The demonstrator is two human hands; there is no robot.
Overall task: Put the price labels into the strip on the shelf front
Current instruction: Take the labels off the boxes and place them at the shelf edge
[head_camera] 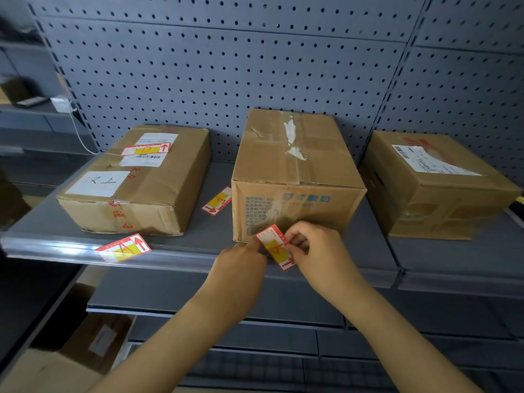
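Observation:
A red, white and yellow price label (274, 246) is pinched between my left hand (241, 262) and my right hand (314, 251), tilted, just above the clear strip (56, 246) on the shelf front. A second label (124, 247) sits slanted at the strip further left, its lower edge against the plastic. A third label (217, 201) lies flat on the shelf between two cardboard boxes. A fourth label (146, 149) rests on top of the left box (136, 180).
Three taped cardboard boxes stand on the grey shelf (209, 225): the left one, a taller middle box (297, 171) right behind my hands, and a right box (436, 185). Pegboard backs the shelf. Lower shelves and more cartons (85, 344) lie below.

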